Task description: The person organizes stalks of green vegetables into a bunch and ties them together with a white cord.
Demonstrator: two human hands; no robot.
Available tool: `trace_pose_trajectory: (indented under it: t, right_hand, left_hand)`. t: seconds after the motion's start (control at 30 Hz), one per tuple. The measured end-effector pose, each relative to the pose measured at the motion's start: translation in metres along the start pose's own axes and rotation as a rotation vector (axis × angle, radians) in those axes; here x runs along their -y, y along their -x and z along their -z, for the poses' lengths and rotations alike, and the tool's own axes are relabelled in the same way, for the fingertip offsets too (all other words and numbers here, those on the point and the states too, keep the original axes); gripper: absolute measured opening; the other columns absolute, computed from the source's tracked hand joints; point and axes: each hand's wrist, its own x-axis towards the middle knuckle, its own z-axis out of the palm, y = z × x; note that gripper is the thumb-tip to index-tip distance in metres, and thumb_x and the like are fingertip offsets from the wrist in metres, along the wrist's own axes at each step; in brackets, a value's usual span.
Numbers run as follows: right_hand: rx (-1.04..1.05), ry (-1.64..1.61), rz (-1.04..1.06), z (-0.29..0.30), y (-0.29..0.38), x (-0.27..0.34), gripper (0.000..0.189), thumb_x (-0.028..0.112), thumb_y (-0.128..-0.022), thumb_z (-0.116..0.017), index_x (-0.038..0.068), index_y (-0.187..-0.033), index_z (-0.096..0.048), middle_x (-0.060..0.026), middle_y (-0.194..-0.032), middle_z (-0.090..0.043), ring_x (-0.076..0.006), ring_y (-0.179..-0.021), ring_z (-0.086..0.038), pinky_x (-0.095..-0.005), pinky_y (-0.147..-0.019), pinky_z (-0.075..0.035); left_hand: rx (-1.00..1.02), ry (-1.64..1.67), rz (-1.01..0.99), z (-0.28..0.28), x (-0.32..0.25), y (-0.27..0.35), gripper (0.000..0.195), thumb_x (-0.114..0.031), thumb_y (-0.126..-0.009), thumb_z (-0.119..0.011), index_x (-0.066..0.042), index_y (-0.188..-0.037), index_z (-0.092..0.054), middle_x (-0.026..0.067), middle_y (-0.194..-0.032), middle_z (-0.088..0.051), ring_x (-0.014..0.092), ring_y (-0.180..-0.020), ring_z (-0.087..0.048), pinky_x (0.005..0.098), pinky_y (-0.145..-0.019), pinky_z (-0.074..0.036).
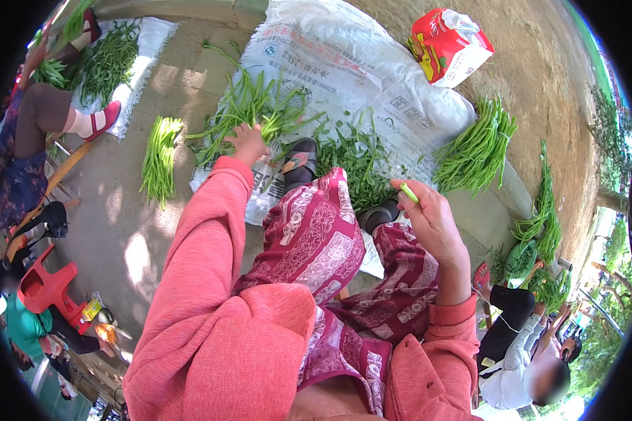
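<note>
My left hand [248, 142] is at the near edge of a loose pile of green leafy stalks [258, 105], fingers apart. It seems to touch the stalks but grips none that I can see. Above my right knee, my right hand [429, 216] is closed around a short, light-green stick-like thing [409, 192]. Only its end shows, so I cannot tell whether it is a handle or a stalk. Stripped leaves [355, 158] lie heaped between my sandalled feet. Both piles rest on a printed white woven sack [342, 63] spread on the ground.
A tied bundle of stalks [476, 144] lies at the sack's right edge, another bundle [161, 160] on the concrete at left. A red and white bag [447, 47] stands beyond. People sit on both sides; a red plastic stool [52, 287] is at lower left.
</note>
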Motion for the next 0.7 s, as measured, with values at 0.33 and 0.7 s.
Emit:
trace_pose_trajectory:
  t: [0.33, 0.7]
  right_hand:
    - [0.031, -0.02, -0.036, -0.003, 0.002, -0.007, 0.023, 0.012, -0.092, -0.049, 0.0, -0.109, -0.058, -0.0061, -0.076, -0.058, -0.0118, -0.066, -0.054, -0.0259, -0.062, -0.045]
    - [-0.009, -0.828, -0.251, -0.018, -0.018, 0.006, 0.03, 0.021, -0.093, -0.045, -0.001, -0.104, -0.062, 0.0005, -0.073, -0.058, -0.0051, -0.053, -0.045, -0.0194, -0.048, -0.036]
  left_hand:
    - [-0.342, 0.754, -0.142, -0.071, 0.028, 0.01, 0.028, -0.018, -0.072, -0.058, -0.001, -0.095, -0.057, 0.0228, -0.095, -0.062, 0.04, -0.089, -0.059, 0.0448, -0.077, -0.046]
    - [-0.162, 1.327, -0.681, 0.068, 0.034, 0.132, 0.029, 0.001, -0.08, -0.056, 0.0, -0.109, -0.056, 0.0015, -0.092, -0.061, 0.008, -0.08, -0.052, 0.023, -0.072, -0.044]
